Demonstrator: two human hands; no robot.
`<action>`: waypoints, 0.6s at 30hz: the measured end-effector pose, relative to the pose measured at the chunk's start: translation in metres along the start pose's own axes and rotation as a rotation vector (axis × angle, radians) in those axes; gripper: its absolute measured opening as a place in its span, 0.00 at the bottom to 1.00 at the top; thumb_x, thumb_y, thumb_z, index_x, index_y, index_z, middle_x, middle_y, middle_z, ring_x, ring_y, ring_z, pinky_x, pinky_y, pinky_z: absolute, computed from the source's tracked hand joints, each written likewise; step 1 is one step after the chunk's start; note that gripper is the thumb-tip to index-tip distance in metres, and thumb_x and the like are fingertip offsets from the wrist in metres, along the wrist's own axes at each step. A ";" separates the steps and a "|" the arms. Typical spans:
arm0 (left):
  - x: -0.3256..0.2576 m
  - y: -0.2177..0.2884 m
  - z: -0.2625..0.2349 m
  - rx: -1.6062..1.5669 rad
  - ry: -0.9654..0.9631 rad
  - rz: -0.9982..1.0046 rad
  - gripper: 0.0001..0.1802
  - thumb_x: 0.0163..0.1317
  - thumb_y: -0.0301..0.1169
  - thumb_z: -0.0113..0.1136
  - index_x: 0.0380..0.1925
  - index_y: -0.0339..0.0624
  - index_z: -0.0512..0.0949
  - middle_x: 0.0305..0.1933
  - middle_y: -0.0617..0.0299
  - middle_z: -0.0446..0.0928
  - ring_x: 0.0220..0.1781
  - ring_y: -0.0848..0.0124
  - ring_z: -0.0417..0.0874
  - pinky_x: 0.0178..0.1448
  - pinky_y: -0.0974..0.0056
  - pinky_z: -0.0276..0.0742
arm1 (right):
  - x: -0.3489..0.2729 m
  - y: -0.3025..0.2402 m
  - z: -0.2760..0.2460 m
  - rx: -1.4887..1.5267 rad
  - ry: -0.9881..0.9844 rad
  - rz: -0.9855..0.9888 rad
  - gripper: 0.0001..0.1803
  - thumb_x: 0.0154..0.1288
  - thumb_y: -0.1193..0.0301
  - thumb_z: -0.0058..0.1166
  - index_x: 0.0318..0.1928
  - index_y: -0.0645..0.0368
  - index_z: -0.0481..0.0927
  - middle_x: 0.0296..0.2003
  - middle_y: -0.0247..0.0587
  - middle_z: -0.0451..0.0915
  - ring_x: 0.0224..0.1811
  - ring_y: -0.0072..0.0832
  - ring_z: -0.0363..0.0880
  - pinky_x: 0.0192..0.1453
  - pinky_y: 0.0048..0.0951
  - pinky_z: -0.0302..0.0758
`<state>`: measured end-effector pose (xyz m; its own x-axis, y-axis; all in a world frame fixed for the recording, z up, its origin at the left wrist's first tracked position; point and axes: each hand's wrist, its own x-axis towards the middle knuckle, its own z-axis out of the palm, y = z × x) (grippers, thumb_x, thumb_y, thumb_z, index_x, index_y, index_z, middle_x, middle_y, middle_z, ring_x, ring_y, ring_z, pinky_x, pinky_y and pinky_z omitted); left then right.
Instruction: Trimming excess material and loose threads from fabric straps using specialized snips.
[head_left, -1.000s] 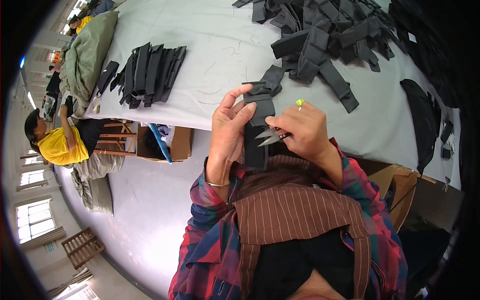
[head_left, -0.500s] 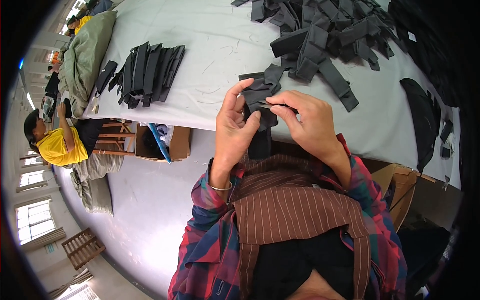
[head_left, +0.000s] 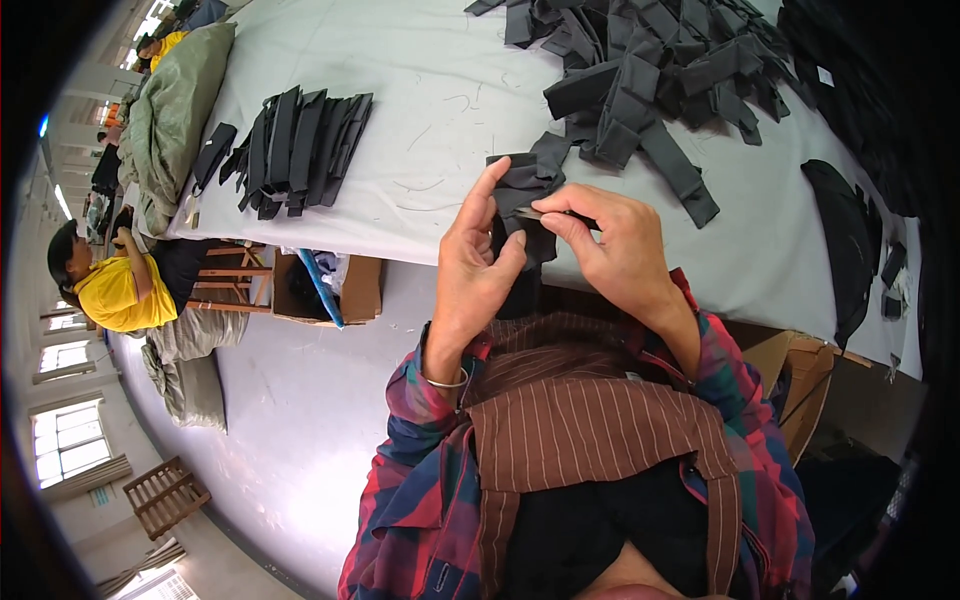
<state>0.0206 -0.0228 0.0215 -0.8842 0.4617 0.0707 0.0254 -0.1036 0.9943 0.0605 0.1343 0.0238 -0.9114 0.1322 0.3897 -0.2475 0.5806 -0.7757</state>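
Near the front edge of the table, my left hand (head_left: 470,262) grips a dark grey fabric strip (head_left: 530,178), with the thumb low on it and the index finger stretched up along its left side. The strip is folded and bunched; its lower end hangs past the table edge toward my apron. My right hand (head_left: 622,240) pinches small thread snips (head_left: 524,212), mostly hidden in the fingers. Their thin metal tip points left and lies against the strip. Beyond my hands, a loose heap of similar dark strips (head_left: 640,80) spreads over the table.
A neat row of dark strips (head_left: 300,150) lies on the pale-covered table (head_left: 420,100) to the left. Dark fabric pieces (head_left: 840,250) rest at the right edge. Cardboard boxes (head_left: 362,292) stand below the table. A person in yellow (head_left: 125,290) sits at the far left.
My left hand has shifted slightly right and its thumb has dropped a little on the strip. The snips' tip stays at the fabric. The seated person's raised hand has come down.
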 end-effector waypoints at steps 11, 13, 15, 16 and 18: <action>0.001 0.001 0.001 0.002 -0.017 0.006 0.36 0.54 0.11 0.47 0.67 0.35 0.58 0.56 0.57 0.71 0.56 0.76 0.71 0.59 0.73 0.66 | 0.001 0.002 0.004 -0.028 0.051 -0.084 0.05 0.58 0.68 0.59 0.33 0.55 0.81 0.25 0.36 0.80 0.24 0.34 0.77 0.27 0.32 0.68; 0.000 -0.001 0.001 0.007 -0.019 0.023 0.36 0.54 0.11 0.48 0.67 0.35 0.58 0.57 0.56 0.71 0.56 0.76 0.72 0.58 0.73 0.68 | 0.001 0.004 0.003 -0.066 0.059 -0.142 0.05 0.56 0.69 0.60 0.33 0.55 0.80 0.26 0.36 0.81 0.24 0.35 0.76 0.27 0.31 0.68; 0.000 0.000 0.000 -0.054 0.018 -0.025 0.30 0.55 0.11 0.45 0.61 0.34 0.65 0.48 0.61 0.73 0.48 0.80 0.73 0.52 0.75 0.69 | 0.002 0.005 0.000 0.008 0.060 -0.117 0.05 0.56 0.70 0.60 0.34 0.56 0.81 0.26 0.36 0.81 0.24 0.32 0.76 0.28 0.30 0.69; 0.000 -0.003 -0.002 -0.054 0.018 -0.026 0.30 0.55 0.11 0.45 0.61 0.34 0.65 0.48 0.61 0.73 0.48 0.80 0.73 0.52 0.75 0.69 | 0.002 0.005 -0.002 0.083 0.061 -0.091 0.06 0.57 0.71 0.60 0.35 0.57 0.81 0.26 0.36 0.81 0.24 0.30 0.77 0.29 0.28 0.69; 0.000 -0.009 -0.010 -0.269 -0.002 -0.130 0.19 0.55 0.14 0.47 0.48 0.32 0.73 0.40 0.63 0.75 0.39 0.81 0.76 0.44 0.75 0.73 | 0.001 0.008 -0.007 0.167 0.079 -0.012 0.06 0.58 0.72 0.60 0.36 0.58 0.81 0.27 0.36 0.81 0.26 0.26 0.77 0.30 0.26 0.70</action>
<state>0.0161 -0.0309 0.0118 -0.8711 0.4880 -0.0559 -0.2130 -0.2727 0.9382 0.0600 0.1440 0.0216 -0.8808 0.1925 0.4325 -0.3158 0.4418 -0.8397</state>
